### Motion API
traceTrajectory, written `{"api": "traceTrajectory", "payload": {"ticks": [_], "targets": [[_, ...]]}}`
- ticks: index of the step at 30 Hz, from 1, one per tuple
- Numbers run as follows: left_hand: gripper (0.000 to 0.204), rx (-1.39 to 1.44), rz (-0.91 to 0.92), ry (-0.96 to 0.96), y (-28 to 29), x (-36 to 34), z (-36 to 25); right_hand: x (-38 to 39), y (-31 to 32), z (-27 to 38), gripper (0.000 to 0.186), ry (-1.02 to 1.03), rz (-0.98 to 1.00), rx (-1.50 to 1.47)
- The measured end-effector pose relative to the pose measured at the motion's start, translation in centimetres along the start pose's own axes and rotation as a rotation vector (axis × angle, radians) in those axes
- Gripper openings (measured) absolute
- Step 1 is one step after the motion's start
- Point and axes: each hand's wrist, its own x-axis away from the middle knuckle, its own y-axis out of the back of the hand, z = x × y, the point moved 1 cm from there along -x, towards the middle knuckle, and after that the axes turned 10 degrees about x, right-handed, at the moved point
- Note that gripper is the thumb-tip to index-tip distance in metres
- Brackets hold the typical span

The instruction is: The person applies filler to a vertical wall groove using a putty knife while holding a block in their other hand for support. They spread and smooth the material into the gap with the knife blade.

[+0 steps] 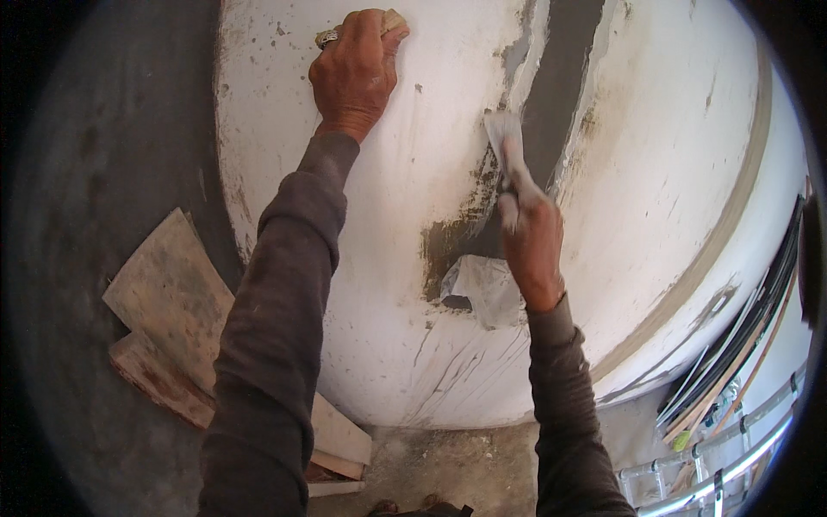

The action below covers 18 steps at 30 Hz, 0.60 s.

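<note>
My left hand (355,82) is high on the white wall, its fingers closed round a small pale tan block (394,21); the block's kind is hard to make out. A ring shows on one finger. My right hand (532,237) grips a putty knife (502,133) smeared with white. The knife's broad blade lies at the edge of a bare grey strip (560,86) in the wall (413,172). Just below the right hand, crumpled clear plastic (487,289) hangs over a dark patch; whether the hand touches it I cannot tell.
Worn boards (177,289) lean at the lower left beside a dark grey surface (112,172). Long dark pipes and wooden strips (732,345) stand at the right. A metal ladder (719,474) lies in the lower right corner. Below the wall is a dusty floor (439,465).
</note>
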Motion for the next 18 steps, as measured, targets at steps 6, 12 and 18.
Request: {"api": "traceTrajectory", "payload": {"ticks": [6,12,18], "targets": [[0.03,0.046,0.004,0.021,0.2,-0.2,-0.9,1.1,-0.6,0.2,0.074,-0.053,0.007,-0.019],[0.031,0.057,-0.008,0.003,0.2,-0.1,-0.1,-0.9,0.4,1.0,0.073,-0.08,0.035,-0.06],[0.031,0.023,-0.01,-0.023,-0.3,-0.1,0.2,1.5,-0.6,0.7,0.073,-0.089,0.008,-0.076]]}}
